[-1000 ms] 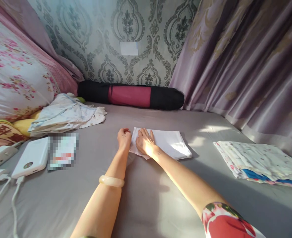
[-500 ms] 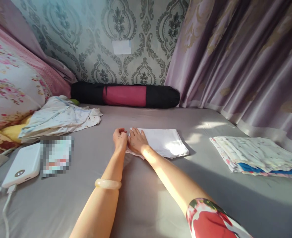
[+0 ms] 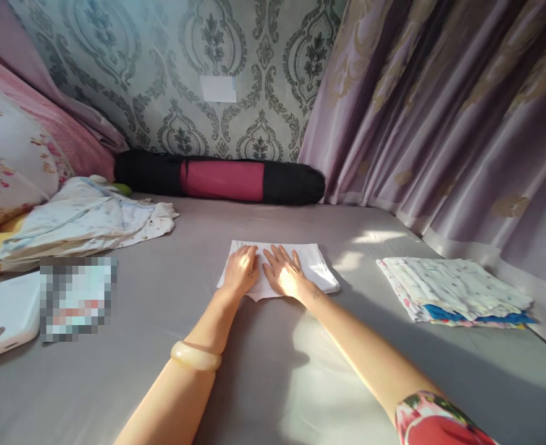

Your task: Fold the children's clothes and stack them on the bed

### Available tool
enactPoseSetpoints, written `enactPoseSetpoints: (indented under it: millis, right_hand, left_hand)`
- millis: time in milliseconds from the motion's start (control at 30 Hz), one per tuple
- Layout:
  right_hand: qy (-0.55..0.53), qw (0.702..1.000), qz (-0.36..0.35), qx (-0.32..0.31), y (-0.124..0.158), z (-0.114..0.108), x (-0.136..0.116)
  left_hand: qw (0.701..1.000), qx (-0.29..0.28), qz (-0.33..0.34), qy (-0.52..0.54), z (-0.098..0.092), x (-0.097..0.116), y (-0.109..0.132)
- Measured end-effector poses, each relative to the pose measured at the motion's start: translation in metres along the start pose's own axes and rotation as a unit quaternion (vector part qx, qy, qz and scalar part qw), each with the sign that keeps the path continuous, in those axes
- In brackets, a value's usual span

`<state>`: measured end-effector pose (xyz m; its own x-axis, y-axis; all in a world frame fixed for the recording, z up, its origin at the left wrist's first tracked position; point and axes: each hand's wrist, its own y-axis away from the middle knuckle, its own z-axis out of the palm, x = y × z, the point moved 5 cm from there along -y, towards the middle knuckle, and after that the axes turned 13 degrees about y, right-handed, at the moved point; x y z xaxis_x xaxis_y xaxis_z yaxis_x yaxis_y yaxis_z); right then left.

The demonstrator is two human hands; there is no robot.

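A folded white cloth lies flat on the grey bed sheet in front of me. On its left part rests my left hand, palm down, with the fingers laid out over the fabric and slightly bent. My right hand presses flat on the middle of the cloth, its fingers spread. The two hands are side by side with a small gap between them. A pale bangle sits on my left forearm. The cloth's near edge sticks out in a small point between the wrists.
Folded patterned clothes are stacked at the right. At the left lie a rumpled light garment, a white power bank and a blurred packet. A black and red long bag lies against the wall, beside the curtain.
My left hand has moved from beside the cloth's left edge onto its top and opened out. The right hand has slid rightward across the cloth. The view has shifted slightly right.
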<state>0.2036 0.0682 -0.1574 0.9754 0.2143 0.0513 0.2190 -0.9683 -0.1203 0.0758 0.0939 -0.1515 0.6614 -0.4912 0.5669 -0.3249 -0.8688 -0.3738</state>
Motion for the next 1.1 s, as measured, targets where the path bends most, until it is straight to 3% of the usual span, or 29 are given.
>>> enactPoseSetpoints:
  millis: [100, 300, 533, 733, 967, 1100]
  right_hand:
    - [0.009, 1.000, 0.005, 0.016, 0.002, 0.002, -0.001]
    - [-0.012, 1.000, -0.006, 0.006, 0.001, -0.003, 0.002]
    - [-0.005, 0.998, 0.064, 0.009, 0.010, -0.010, 0.034]
    - [-0.020, 0.996, 0.081, -0.025, 0.010, 0.001, 0.035]
    - [-0.021, 0.997, 0.067, -0.008, 0.012, -0.005, 0.037]
    - [0.004, 0.995, 0.095, 0.035, 0.014, -0.009, 0.050]
  left_hand:
    - [0.998, -0.034, -0.011, -0.047, 0.010, 0.001, 0.004]
    - [0.996, -0.062, -0.019, -0.069, 0.011, 0.000, 0.005]
    - [0.994, -0.018, 0.018, -0.109, 0.014, 0.010, 0.007]
    - [0.985, -0.117, -0.013, -0.124, 0.029, 0.003, 0.011]
    - [0.983, -0.114, 0.003, -0.141, 0.029, -0.002, 0.010]
    - [0.988, -0.060, 0.029, -0.142, 0.019, 0.005, 0.008]
